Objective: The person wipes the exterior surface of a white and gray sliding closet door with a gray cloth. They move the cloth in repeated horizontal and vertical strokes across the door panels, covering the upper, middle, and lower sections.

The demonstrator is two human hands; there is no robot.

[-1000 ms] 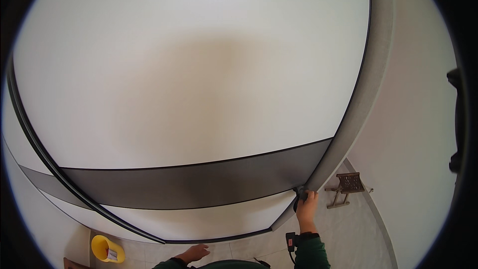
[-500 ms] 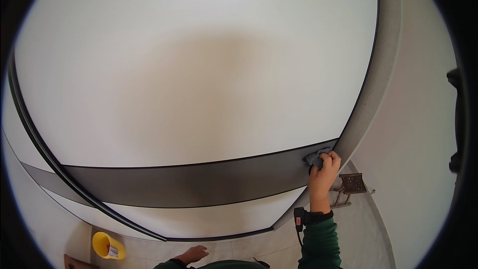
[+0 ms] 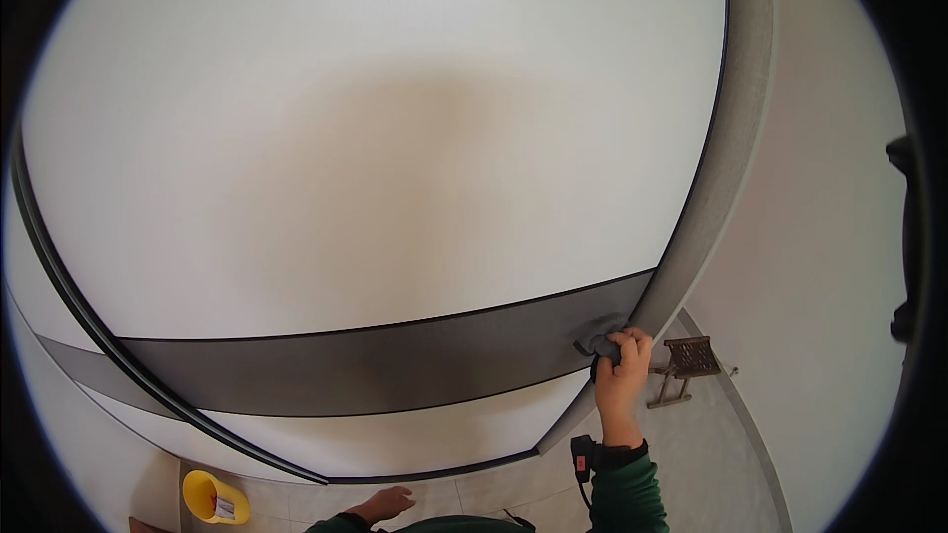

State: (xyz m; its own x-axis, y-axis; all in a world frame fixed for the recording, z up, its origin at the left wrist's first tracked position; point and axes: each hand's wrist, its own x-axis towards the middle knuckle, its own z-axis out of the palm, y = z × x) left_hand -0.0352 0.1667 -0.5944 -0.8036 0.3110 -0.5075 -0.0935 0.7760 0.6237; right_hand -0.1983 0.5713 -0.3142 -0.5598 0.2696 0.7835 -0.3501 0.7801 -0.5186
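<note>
My right hand (image 3: 624, 375) is closed around a dark grey cloth (image 3: 598, 338). It presses the cloth to the grey band (image 3: 375, 367) that crosses a large white sliding door panel (image 3: 296, 138), close to the panel's right edge and the lower border of the band. My left hand (image 3: 388, 504) hangs low at the bottom of the view, away from the door, with nothing in it and its fingers loosely stretched.
A yellow bucket (image 3: 214, 498) with something red and white inside stands on the floor at lower left. To the right, a small brown folding stool (image 3: 691, 357) stands by the wall (image 3: 820, 237). A dark vertical rail (image 3: 74, 296) bounds the panel on the left.
My right hand has slid the cloth slightly down and left along the grey band. The view has shifted a little. My left hand stays where it was.
</note>
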